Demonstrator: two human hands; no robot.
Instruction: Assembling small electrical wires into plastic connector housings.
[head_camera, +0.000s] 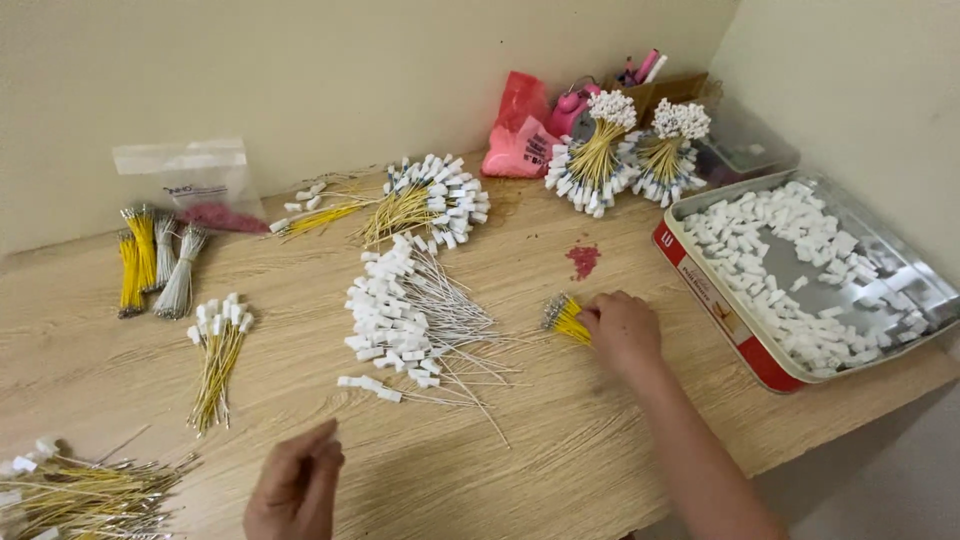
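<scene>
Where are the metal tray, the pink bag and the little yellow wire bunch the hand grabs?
metal tray (905, 262), head view, bare bottom.
pink bag (520, 135), head view, middle.
yellow wire bunch (566, 318), head view, free end beside right hand (622, 330).

left hand (295, 490) cut by bottom edge; yellow wire bundle (568, 318) half hidden under right hand (622, 328)

My right hand (622, 330) is resting on a small wire bundle (566, 318) at the table's (560, 450) middle, with the tray of plugs (905, 285) lying to its right. A pile of capped wires (415, 320) is sitting to its left. My left hand (295, 490) is hovering nearer me, before that pile.
</scene>
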